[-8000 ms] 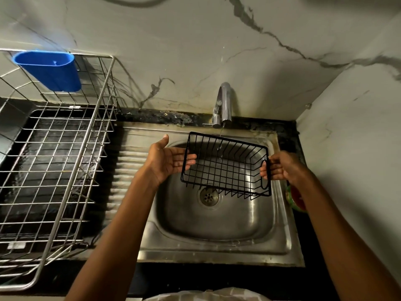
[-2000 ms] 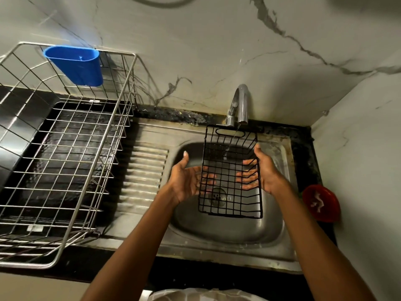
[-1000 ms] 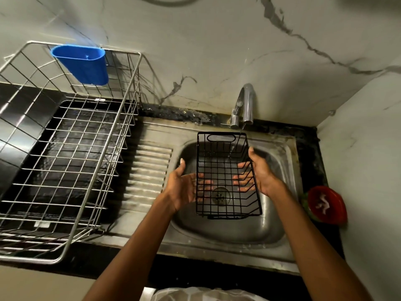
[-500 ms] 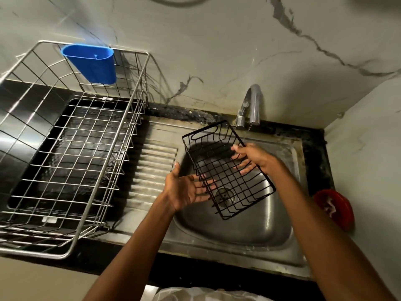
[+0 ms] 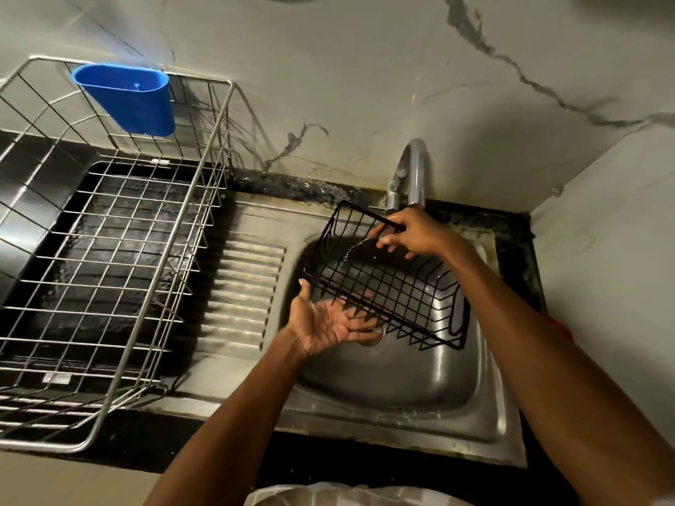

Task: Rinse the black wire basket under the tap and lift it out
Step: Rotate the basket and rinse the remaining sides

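— Black-coated wire, that's the black wire basket [image 5: 387, 283], tilted over the bowl of the stainless sink [image 5: 394, 388], its far rim up near the tap [image 5: 411, 177] and its near corner low by the drain.

— Which step would you call this?

— The rinse, I'd say. A thin run of water shows just below the right hand [image 5: 409, 235], falling into the basket. That hand pinches the top rim wire at the far edge, fingers curled round it, right under the spout.

— And the other one?

— The left hand [image 5: 328, 323] lies palm up beneath the basket's low side, fingers spread and straight, cradling rather than clasping; the wires cross in front of the fingertips.

— What does the next move call for?

— Probably turning the basket so the stream reaches the sides not yet wetted, then a firmer grip with the left before raising it clear of the sink. One pinch on a wet rim looks liable to slip.

— Where might it go?

— The steel dish rack [image 5: 109, 250] on the left, with its blue plastic cutlery holder [image 5: 128, 100], looks the likely spot.

— Any brand or lettering?

— None I can read anywhere.
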